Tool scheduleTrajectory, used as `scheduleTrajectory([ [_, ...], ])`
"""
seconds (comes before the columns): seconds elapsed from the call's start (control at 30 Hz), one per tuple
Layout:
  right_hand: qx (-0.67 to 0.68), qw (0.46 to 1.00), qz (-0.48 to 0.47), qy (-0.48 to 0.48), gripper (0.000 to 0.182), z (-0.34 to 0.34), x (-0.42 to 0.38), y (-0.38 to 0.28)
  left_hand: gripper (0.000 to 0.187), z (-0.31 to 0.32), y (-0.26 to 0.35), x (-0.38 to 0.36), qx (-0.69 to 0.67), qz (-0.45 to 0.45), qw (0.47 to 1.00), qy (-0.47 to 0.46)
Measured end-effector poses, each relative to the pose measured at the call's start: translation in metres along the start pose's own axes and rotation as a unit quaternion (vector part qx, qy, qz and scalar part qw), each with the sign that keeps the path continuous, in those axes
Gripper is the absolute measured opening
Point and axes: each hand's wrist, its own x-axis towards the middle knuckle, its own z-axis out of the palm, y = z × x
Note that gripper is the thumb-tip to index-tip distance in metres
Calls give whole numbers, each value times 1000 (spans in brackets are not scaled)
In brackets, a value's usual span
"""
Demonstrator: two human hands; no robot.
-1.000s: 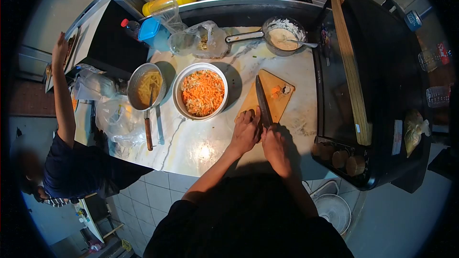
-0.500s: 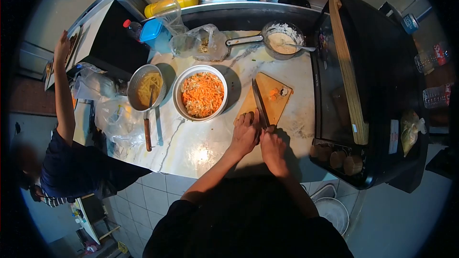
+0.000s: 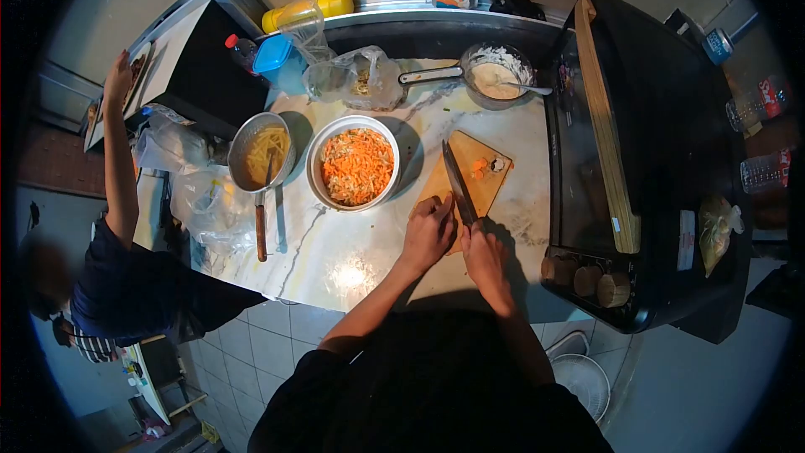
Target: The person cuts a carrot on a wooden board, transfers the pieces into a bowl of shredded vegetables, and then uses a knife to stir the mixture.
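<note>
One counter (image 3: 302, 243); one cutting board (image 3: 486, 193) on it. One knife (image 3: 459, 183) over board, long axis running away from person, tip far and slightly left; blade extends beyond right hand (image 3: 486, 260), clamped round handle. One left hand (image 3: 430, 233) beside blade, fingers bent; grip cannot be told. Few orange pieces (image 3: 480, 165), right of blade.

A black top (image 3: 428, 386) with short, matching black sleeves (image 3: 295, 386) leaves both forearms (image 3: 373, 308) bare.
</note>
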Motion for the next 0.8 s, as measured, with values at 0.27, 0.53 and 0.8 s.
scheduleTrajectory([
  [0.27,144,988,45,0,31,-5,4,11,27,4,-5,12,-84,-74,992,64],
  [0.53,116,992,34,40,30,-11,2,22,30,-6,7,24,-128,-130,981,68],
  [0.8,114,993,28,13,34,9,-4,24,29,-6,11,30,-186,-207,958,65],
])
